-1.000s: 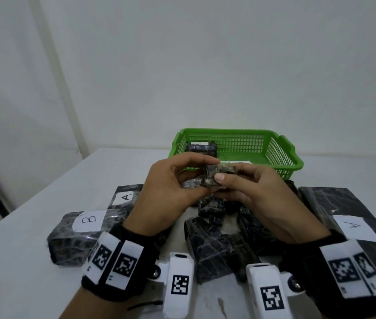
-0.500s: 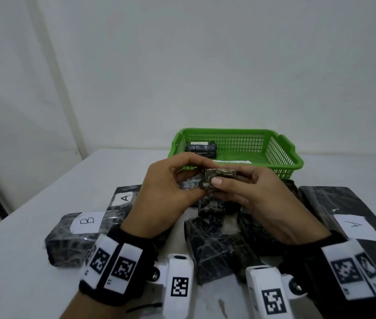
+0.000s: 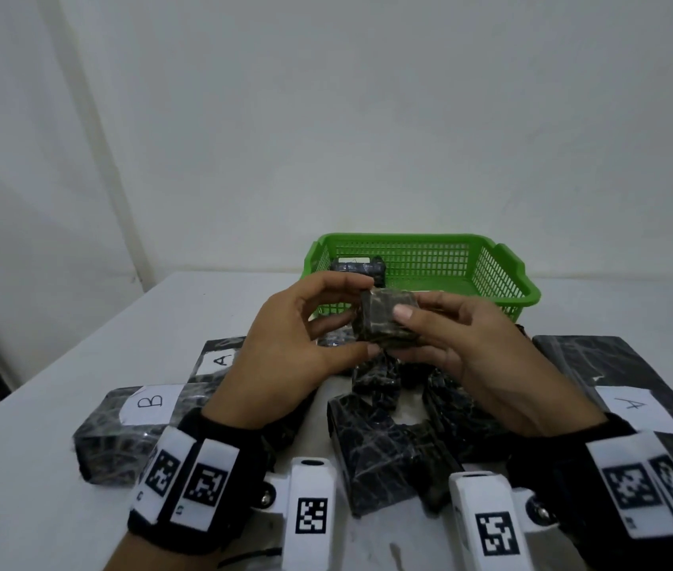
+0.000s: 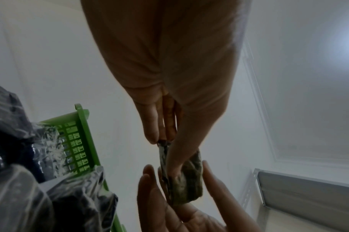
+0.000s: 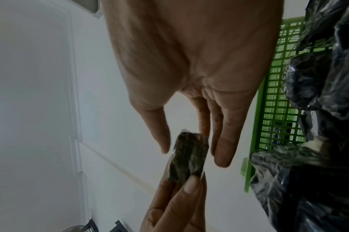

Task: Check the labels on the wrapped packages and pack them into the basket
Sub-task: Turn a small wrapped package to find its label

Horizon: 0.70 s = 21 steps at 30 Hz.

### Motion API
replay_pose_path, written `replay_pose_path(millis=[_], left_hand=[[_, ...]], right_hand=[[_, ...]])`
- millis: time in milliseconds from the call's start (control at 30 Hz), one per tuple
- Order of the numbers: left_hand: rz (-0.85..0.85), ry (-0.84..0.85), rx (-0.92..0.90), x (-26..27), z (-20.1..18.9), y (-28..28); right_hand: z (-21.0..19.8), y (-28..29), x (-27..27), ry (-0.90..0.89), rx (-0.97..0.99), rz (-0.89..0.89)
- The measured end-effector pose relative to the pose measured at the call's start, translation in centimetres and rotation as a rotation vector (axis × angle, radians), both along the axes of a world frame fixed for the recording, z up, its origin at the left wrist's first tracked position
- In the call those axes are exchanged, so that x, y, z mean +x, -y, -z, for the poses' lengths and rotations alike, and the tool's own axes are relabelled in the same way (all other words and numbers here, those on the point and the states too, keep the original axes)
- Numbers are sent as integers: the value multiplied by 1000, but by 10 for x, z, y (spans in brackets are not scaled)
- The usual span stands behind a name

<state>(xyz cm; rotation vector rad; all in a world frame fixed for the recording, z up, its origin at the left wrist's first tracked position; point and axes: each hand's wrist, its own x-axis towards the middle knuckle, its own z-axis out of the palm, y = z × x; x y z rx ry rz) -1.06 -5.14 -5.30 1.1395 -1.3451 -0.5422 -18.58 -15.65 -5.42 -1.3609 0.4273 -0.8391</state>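
Note:
A small package in dark marbled wrap (image 3: 386, 319) is held up in front of the green basket (image 3: 491, 278). My left hand (image 3: 361, 323) pinches its left end between thumb and fingers. My right hand (image 3: 413, 323) pinches the right end, thumb on the front face. No label shows on the face turned to me. In the left wrist view the left hand (image 4: 165, 157) grips the package (image 4: 189, 185). In the right wrist view the right hand (image 5: 191, 155) closes round the package (image 5: 185, 166). One wrapped package (image 3: 357, 267) lies in the basket's left corner.
On the white table (image 3: 79, 364) lie a package labelled B (image 3: 137, 426), one labelled A (image 3: 219, 358), a large flat one labelled A (image 3: 635, 385) and several smaller dark ones (image 3: 384, 443) under my hands. A wall stands behind the basket.
Both hands have turned the small package so that a broad face now points at me, and have lifted it slightly. Everything on the table lies as before.

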Motion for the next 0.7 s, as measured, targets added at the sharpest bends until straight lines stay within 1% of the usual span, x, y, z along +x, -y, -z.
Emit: replay_pose_path(millis=[133, 367, 533, 700], left_hand=[[16, 43, 43, -4, 0, 0], [2, 88, 49, -7, 0, -1], [-20, 33, 4, -2, -1, 0], [-5, 16, -5, -3, 0, 2]], right_hand=[[3, 0, -1, -40, -82, 50], [7, -1, 3, -34, -73, 74], [3, -1, 2, 1, -3, -25], [4, 0, 2, 22, -21, 27]])
